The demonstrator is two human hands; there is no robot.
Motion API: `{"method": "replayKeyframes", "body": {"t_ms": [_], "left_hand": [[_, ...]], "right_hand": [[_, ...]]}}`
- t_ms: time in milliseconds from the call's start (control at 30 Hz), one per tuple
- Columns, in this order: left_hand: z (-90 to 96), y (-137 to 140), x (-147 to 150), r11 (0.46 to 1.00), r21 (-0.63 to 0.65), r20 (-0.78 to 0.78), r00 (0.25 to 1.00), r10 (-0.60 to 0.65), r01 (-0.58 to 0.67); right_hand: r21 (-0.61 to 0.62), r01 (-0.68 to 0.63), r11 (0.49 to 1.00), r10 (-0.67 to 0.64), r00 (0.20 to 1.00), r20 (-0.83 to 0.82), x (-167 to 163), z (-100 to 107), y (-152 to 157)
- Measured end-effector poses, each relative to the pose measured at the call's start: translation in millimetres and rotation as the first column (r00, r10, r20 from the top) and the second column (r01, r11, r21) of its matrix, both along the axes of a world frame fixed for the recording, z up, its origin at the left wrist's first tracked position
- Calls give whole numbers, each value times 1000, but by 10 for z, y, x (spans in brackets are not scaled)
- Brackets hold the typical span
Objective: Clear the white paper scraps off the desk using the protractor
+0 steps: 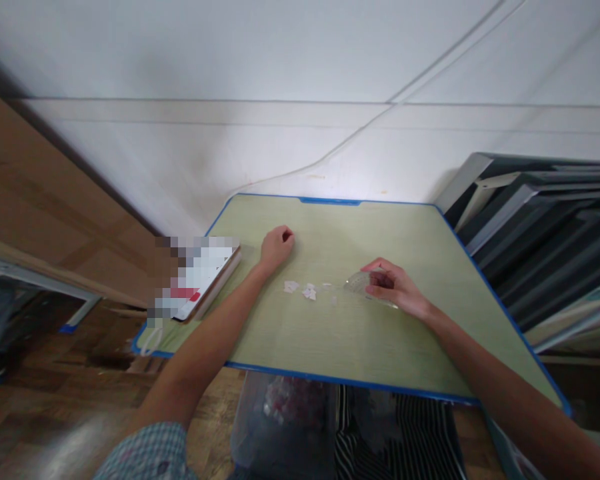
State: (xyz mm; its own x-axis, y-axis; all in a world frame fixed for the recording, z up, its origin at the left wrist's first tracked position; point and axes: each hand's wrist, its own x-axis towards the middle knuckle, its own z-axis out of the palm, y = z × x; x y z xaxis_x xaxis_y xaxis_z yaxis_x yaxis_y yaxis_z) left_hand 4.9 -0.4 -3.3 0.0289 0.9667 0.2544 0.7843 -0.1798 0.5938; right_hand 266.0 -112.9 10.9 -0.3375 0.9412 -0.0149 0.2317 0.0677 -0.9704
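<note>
My left hand (276, 247) rests on the green table (360, 347) as a closed fist, holding nothing that I can see. My right hand (393, 285) lies to the right with its fingers curled around a small clear plastic bag (356, 283) on the table top. Between the two hands lie several small white scraps (300, 289), nearer to my left forearm.
A tablet-like device (205, 280) lies at the table's left edge. The table has a blue rim and stands against a white wall. Dark framed panels (545, 240) lean at the right. A clear bin (285, 427) and striped fabric (395, 433) sit under the front edge.
</note>
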Motion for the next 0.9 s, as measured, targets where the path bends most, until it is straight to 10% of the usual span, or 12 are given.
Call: {"method": "replayKeyframes", "body": {"t_ms": [533,900], "left_hand": [[7,-12,2,1000,16,-4,1000,-5,5],[20,-18,9,1000,5,-19,1000,-1,1]], "right_hand": [[172,178,969,-202,970,132,-60,-47,-3],[202,-4,979,-43,973,227,9,-137,1]]}}
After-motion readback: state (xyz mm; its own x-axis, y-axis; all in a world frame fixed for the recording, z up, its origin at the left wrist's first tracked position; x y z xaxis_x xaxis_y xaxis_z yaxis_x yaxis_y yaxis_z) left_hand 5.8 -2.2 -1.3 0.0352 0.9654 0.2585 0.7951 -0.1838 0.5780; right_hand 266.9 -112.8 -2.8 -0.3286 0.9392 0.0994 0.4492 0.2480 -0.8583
